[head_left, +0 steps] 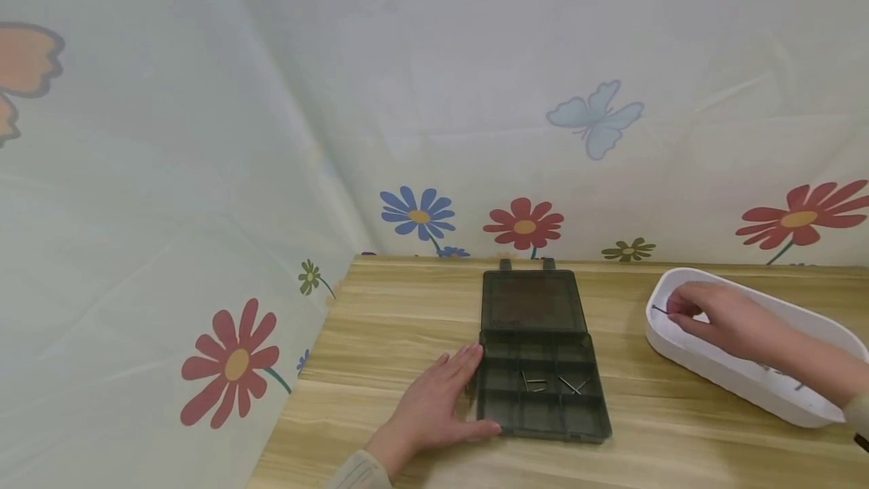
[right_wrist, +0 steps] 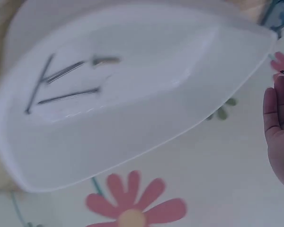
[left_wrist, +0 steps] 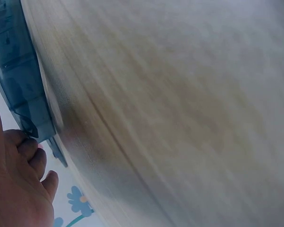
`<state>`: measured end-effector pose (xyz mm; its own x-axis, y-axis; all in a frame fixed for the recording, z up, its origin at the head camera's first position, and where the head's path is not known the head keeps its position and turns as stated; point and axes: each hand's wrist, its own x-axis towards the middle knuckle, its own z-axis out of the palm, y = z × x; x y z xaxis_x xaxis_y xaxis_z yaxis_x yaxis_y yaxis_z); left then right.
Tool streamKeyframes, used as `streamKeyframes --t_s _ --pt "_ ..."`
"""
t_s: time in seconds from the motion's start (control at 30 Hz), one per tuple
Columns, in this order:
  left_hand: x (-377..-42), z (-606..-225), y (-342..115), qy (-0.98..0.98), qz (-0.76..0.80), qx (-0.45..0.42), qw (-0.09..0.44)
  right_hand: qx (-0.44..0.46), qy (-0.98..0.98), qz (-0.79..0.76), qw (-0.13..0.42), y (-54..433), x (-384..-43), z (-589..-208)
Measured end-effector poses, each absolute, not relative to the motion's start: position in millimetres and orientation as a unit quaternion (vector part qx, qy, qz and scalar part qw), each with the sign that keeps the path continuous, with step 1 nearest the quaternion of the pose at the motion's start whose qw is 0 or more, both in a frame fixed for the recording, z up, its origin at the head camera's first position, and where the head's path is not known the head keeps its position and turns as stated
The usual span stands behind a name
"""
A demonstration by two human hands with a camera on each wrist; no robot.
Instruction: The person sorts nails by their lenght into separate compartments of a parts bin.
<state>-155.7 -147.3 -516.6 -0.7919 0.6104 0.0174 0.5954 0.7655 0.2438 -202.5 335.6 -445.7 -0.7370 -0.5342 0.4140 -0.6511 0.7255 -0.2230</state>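
Note:
A dark see-through compartment box point(head_left: 498, 413) stands on the table with its lid point(head_left: 532, 300) folded back. Small metal pins or nails point(head_left: 536, 381) lie in two of its middle-row compartments. My left hand point(head_left: 437, 402) rests along the box's left side, fingers extended, thumb at the front corner. Over the far left end of a white oblong tray point(head_left: 747, 391), my right hand point(head_left: 733, 319) pinches a thin dark nail point(head_left: 659, 309) that sticks out to the left of the fingertips. Inside the tray, the right wrist view shows several loose nails point(right_wrist: 68, 96) and a short brass-coloured piece point(right_wrist: 106, 60).
The wood-grain table point(head_left: 380, 323) ends at the back against a pale hanging sheet point(head_left: 441, 96) printed with flowers and a butterfly. Another stretch of sheet hangs along the table's left edge. Bare table lies between box and tray.

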Motion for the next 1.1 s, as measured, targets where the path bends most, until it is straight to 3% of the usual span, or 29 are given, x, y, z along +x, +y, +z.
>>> streamKeyframes --t_s 0.13,0.5,1.1 --pt "-155.6 -516.2 -147.2 0.938 0.123 0.322 0.028 0.371 -0.886 0.206 0.186 308.6 -202.0 -445.3" --pt "-154.5 -516.1 -147.5 0.939 0.123 0.320 0.026 0.437 -0.850 0.260 0.141 253.3 -195.4 -451.9" --pt "-155.5 -518.2 -146.8 0.940 0.116 0.321 0.021 0.471 -0.847 0.231 0.086 218.3 -190.0 -475.1"
